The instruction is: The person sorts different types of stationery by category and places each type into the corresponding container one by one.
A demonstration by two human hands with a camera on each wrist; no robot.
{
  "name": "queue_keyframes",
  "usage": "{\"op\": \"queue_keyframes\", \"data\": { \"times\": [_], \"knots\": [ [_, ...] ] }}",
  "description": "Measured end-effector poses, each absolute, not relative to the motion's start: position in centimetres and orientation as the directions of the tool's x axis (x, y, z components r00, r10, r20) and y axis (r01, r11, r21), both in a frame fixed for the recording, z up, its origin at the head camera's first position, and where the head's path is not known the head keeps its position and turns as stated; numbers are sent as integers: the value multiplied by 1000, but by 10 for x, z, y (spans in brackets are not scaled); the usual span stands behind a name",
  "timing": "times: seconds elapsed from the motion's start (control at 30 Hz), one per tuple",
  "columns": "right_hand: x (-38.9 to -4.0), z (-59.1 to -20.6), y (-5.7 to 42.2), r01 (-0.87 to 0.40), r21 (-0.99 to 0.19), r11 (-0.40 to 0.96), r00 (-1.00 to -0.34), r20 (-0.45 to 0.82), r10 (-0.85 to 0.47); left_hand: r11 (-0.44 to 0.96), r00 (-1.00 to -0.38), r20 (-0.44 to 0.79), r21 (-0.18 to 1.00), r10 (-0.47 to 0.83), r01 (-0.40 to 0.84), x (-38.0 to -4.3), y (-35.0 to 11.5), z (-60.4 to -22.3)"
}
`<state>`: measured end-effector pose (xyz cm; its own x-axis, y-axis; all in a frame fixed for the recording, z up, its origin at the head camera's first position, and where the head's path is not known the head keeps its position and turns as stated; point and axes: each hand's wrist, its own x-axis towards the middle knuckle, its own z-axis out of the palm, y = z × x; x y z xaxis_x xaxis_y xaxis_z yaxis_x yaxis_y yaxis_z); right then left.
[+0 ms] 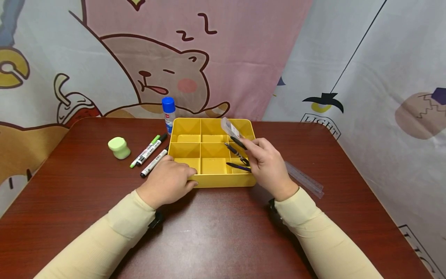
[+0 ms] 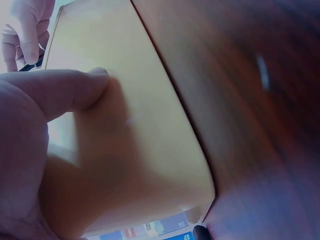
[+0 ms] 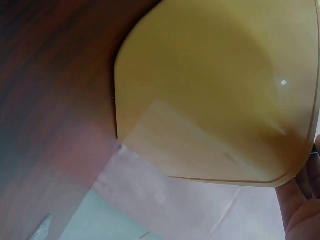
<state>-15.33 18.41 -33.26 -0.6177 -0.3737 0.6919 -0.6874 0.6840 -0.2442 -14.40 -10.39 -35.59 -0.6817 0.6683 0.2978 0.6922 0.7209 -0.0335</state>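
Note:
A yellow divided box [image 1: 211,181] stands on the table. My left hand [image 1: 168,180] grips its front wall near the left corner. In the left wrist view the thumb [image 2: 75,90] lies along the outside of that wall. Over the box's right side, my right hand [image 1: 270,164] pinches a black pen [image 1: 238,143], most of it hidden by the fingers. Below those fingers two more pens, one black with a clip [image 1: 235,152] and one dark blue [image 1: 238,167], lean in the front right compartment. A clear plastic item with a white label [image 1: 230,128] sticks up at the back right.
Left of the box lie a green marker [image 1: 144,151], two white markers with black caps [image 1: 150,151] and a light green rounded block [image 1: 119,148]. A blue-capped glue stick [image 1: 168,115] stands behind its left corner. To the right lies a clear ruler [image 1: 304,180].

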Motion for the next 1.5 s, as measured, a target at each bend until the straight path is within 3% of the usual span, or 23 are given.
{"op": "queue_keyframes", "data": {
  "times": [0.73,1.5],
  "knots": [
    [-154,-338,181,-685,-245,686,-650,631,-424,722,-684,294,-31,668,692,-142,-104,-354],
    [-157,-344,183,-606,-252,754,-745,512,-427,726,-690,284,-33,666,687,-143,-103,-355]
  ]
}}
